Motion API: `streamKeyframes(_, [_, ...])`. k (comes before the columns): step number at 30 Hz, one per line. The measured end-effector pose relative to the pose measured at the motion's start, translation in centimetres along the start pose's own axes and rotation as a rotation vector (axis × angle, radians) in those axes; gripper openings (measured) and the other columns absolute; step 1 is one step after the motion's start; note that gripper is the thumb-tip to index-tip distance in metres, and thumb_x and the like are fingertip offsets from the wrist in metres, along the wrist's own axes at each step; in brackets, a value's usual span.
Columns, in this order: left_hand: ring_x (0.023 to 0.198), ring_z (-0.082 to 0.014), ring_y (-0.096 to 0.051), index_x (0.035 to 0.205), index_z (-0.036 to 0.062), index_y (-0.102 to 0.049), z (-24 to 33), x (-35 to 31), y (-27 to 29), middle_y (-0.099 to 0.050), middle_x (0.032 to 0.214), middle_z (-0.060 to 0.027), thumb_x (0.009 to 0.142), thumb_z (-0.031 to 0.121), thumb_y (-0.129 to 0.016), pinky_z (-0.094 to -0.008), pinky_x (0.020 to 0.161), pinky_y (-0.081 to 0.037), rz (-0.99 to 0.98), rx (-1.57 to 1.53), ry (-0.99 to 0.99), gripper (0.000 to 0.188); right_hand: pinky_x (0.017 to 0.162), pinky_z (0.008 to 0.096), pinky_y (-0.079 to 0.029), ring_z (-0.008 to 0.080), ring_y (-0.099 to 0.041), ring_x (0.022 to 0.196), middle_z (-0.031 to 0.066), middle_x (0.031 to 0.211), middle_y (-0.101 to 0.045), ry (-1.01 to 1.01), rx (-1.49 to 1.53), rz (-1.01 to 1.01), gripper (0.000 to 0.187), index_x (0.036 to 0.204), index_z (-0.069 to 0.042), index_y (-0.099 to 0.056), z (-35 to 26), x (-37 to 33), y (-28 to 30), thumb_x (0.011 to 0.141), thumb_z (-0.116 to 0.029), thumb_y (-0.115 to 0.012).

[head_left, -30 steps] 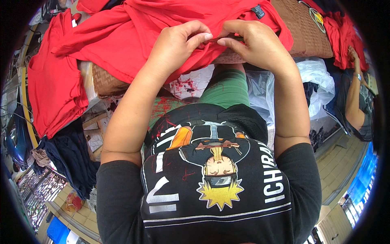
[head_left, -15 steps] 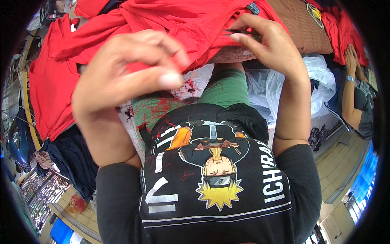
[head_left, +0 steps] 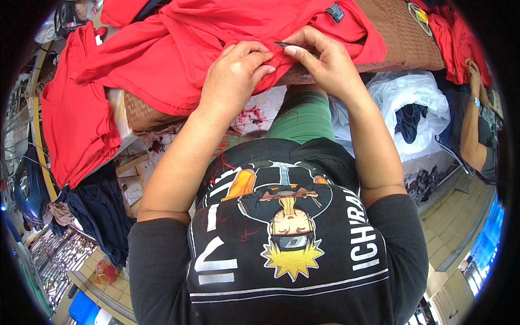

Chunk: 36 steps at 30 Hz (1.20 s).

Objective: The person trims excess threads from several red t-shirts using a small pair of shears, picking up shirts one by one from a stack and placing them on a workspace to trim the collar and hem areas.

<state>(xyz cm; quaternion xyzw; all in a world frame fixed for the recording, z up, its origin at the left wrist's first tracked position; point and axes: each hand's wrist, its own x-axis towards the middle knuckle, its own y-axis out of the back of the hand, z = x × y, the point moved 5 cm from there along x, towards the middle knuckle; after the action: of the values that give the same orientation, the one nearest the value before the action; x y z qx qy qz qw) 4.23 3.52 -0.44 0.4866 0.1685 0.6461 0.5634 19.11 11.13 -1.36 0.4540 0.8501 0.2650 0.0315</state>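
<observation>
A red garment (head_left: 189, 43) with a dark label near its neckline lies over a brown patterned padded surface. With its fingers closed, my left hand (head_left: 235, 76) pinches the garment's near edge. Close beside it, my right hand (head_left: 325, 62) grips a small dark pointed tool (head_left: 281, 44) between thumb and fingers. The tool's tip points left at the red cloth, by my left fingertips. Most of the tool is hidden in my palm, so its exact kind does not show.
Another red garment (head_left: 76, 130) hangs at the left, above dark blue cloth (head_left: 97, 211). A clear plastic bag (head_left: 428, 103) with dark cloth stands right of my knees. Red thread scraps (head_left: 252, 116) lie below the padded edge. At far right, another person's hands (head_left: 474, 73) touch red fabric.
My left hand has moved up and right from mid-air and closed on the red garment. My right hand has shifted left with the dark tool, bringing the hands close together.
</observation>
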Motion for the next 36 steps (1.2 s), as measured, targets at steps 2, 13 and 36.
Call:
streamKeyframes(2, [0.083,-0.0251,-0.066,0.094,0.0036,-0.070,0.0,0.0,0.0,-0.068,0.097,-0.0101,0.078,0.015,-0.073,-0.0333,0.075,-0.053,0.001,-0.002,0.015,0.020,0.075,0.0342,-0.050,0.0236,-0.067,0.083,0.0147,0.086,-0.068,0.009,0.009,0.000,0.023,0.098,0.000,-0.063,0.4,0.1,0.0,0.087,-0.020,-0.065])
streamKeyframes(13, [0.090,-0.0134,-0.066,0.097,-0.0004,-0.070,-3.0,0.4,0.5,-0.071,0.096,-0.0097,0.087,0.014,-0.066,-0.0259,0.081,-0.051,-0.221,-0.476,0.455,0.018,0.073,0.0341,-0.050,0.0247,-0.066,0.080,0.0143,0.084,-0.067,0.017,-0.016,-0.043,0.022,0.097,-0.001,-0.064,0.0,0.1,0.4,0.086,-0.020,-0.066])
streamKeyframes(36, [0.074,-0.0125,-0.068,0.095,0.0016,-0.068,-1.1,0.1,1.0,-0.070,0.081,-0.0077,0.087,0.011,-0.066,-0.0229,0.067,-0.052,-0.014,-0.322,0.350,0.013,0.066,0.0420,-0.048,0.0339,-0.061,0.079,0.0127,0.085,-0.063,0.235,-0.324,-0.072,0.021,0.097,-0.007,-0.061,-2.5,-0.5,0.4,0.083,-0.023,-0.066])
